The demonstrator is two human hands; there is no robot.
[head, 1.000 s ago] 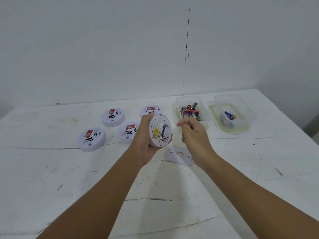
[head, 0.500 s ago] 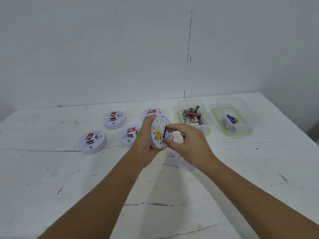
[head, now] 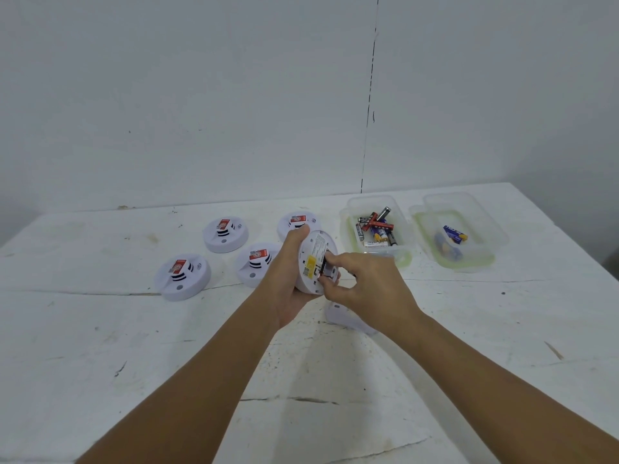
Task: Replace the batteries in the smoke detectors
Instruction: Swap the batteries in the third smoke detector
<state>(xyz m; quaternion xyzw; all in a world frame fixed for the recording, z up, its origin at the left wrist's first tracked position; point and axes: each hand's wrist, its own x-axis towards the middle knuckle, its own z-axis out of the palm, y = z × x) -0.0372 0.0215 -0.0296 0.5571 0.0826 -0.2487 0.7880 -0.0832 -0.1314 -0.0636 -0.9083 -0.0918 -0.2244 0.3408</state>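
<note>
Left hand (head: pixel 290 285) grips the round white plastic smoke detector (head: pixel 314 262) above the scuffed white table (head: pixel 100 363), its back turned to the camera, a yellow sticker and fine print there, too small to read. Right hand (head: pixel 371 289) pinches at the open battery bay, fingertips (head: pixel 330 259) on what looks like a dark battery. Four matching white detectors (head: pixel 182 277) with red tags sit left. A clear plastic tub (head: pixel 376 226) holds mixed batteries; a second clear tub (head: pixel 455 236) holds blue ones. A white cover plate (head: pixel 348 318) lies beneath the right wrist.
</note>
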